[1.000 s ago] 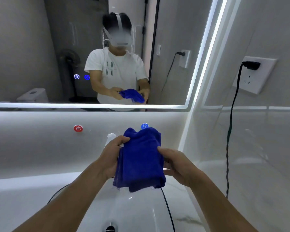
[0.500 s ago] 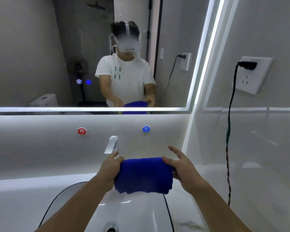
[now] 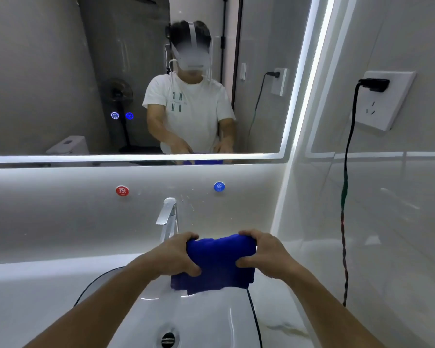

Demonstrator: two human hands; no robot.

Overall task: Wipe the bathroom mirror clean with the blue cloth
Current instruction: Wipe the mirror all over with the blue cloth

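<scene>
A: Any writing?
B: Red button [image 3: 122,190] reads 热, blue button [image 3: 219,186] reads 冷, at 11 and 12 o'clock from the cloth [image 3: 220,262]
A: Hands?
B: Left hand [image 3: 176,257] and right hand [image 3: 264,254] each grip a cloth end, over the sink [image 3: 199,317], mirror [image 3: 60,71] at 12 o'clock

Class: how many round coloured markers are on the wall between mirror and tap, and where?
2. The red marker is up-left of the tap; the blue marker is up-right of it, both below the mirror. None seems hidden.
</scene>
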